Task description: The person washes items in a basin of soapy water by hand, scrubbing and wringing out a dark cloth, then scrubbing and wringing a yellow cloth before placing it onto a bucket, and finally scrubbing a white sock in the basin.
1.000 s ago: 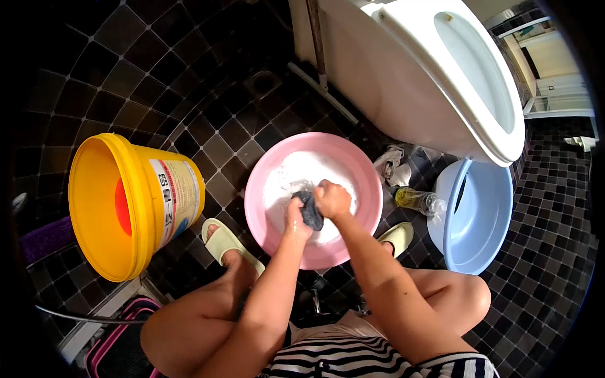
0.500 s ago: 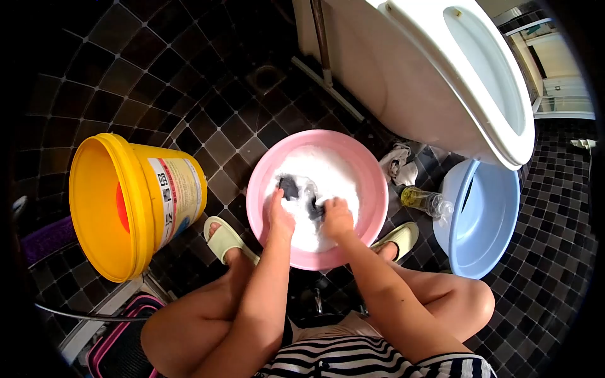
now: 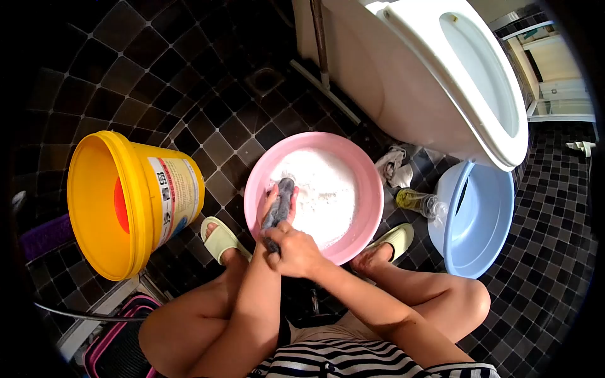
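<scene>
A wet dark grey sock (image 3: 278,211) is stretched lengthwise over my left palm and wrist, above the left side of a pink basin (image 3: 372,170). My left hand (image 3: 270,203) cups the sock from below, with fingers and thumb showing on both sides of it. Near the left wrist, my right hand (image 3: 291,252) is closed round the sock's lower end, and a dark bit sticks out past the fist. White suds (image 3: 324,195) cover the water in the basin, so anything under them is hidden.
To the left a yellow bucket (image 3: 142,201) lies on its side. On the right are a crumpled light cloth (image 3: 394,167), a clear bottle with yellow liquid (image 3: 416,200) and a tilted blue basin (image 3: 485,220). A white washbasin (image 3: 403,82) stands behind; slippered feet flank the pink basin.
Both hands were apart down in the suds with dark cloth. Now the sock is up out of the foam, and my right hand has crossed left onto it at the left wrist.
</scene>
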{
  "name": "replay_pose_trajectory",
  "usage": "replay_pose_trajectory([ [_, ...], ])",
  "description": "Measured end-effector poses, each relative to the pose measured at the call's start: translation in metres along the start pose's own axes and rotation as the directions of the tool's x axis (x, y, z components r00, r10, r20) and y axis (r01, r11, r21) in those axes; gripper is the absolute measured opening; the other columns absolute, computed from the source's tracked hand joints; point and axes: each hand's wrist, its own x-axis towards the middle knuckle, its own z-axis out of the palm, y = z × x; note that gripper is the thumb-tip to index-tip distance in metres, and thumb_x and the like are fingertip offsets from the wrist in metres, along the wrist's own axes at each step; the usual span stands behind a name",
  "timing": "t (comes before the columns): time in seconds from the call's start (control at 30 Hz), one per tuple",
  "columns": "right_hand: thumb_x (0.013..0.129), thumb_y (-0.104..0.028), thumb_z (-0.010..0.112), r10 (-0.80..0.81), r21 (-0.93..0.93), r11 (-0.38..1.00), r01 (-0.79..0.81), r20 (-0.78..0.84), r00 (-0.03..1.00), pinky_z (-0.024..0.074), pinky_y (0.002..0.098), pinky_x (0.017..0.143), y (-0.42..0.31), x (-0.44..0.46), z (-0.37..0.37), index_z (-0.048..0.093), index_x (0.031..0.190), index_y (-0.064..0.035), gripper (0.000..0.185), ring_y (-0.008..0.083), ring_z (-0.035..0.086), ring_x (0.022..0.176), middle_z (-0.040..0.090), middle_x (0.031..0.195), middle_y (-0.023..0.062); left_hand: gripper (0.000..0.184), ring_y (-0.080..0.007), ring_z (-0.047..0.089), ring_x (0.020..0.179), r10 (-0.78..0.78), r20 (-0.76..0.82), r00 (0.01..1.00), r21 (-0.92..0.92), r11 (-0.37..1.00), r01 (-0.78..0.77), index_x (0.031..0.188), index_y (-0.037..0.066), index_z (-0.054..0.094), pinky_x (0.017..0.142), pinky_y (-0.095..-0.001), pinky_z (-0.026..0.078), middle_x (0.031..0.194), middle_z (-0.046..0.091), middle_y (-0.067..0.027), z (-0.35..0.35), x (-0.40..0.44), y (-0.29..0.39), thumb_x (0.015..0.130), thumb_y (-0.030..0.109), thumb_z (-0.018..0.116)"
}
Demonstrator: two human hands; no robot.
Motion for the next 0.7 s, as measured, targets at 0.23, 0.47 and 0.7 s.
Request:
replay_pose_trajectory([
  [0.23, 0.074, -0.025, 0.064, -0.162, -0.173, 0.977, 0.124, -0.229, 0.960, 0.0498, 0.0397, 0.053, 0.013, 0.005, 0.031, 0.062, 0.076, -0.0067, 0.019, 0.0297, 0.061, 0.066, 0.054, 0.079, 0.0118, 0.040, -0.0239, 0.057, 0.091, -0.054, 0.045, 0.998, 0.013, 0.998, 0.054, 0.107, 0.004, 0.054, 0.083, -0.0387, 0.048, 0.100, 0.059, -0.0096, -0.004, -0.008, -0.006, 0.089, 0.040, 0.054],
  [0.47, 0.077, -0.025, 0.060, -0.164, -0.258, 0.965, 0.053, -0.431, 0.887, 0.0476, 0.0418, 0.048, 0.050, 0.033, 0.032, 0.060, 0.069, -0.0048, 0.022, 0.0332, 0.058, 0.055, 0.058, 0.073, 0.0147, 0.036, -0.0229, 0.058, 0.088, -0.022, -0.086, 0.996, 0.009, 1.000, 0.023, 0.105, 0.006, 0.054, 0.078, -0.0353, 0.049, 0.098, 0.059, -0.0087, 0.002, -0.003, -0.017, 0.090, 0.039, 0.053],
  [0.7, 0.083, -0.029, 0.054, 0.110, -0.226, 0.939, -0.258, -0.515, 0.850, 0.0498, 0.0449, 0.053, 0.109, 0.058, 0.013, 0.062, 0.065, -0.0032, 0.033, 0.0361, 0.061, 0.059, 0.061, 0.067, 0.0180, 0.028, -0.0193, 0.058, 0.082, -0.068, -0.319, 0.945, 0.076, 0.992, 0.097, 0.099, 0.009, 0.054, 0.069, -0.0318, 0.050, 0.092, 0.057, -0.0058, 0.014, -0.001, -0.040, 0.090, 0.036, 0.055],
])
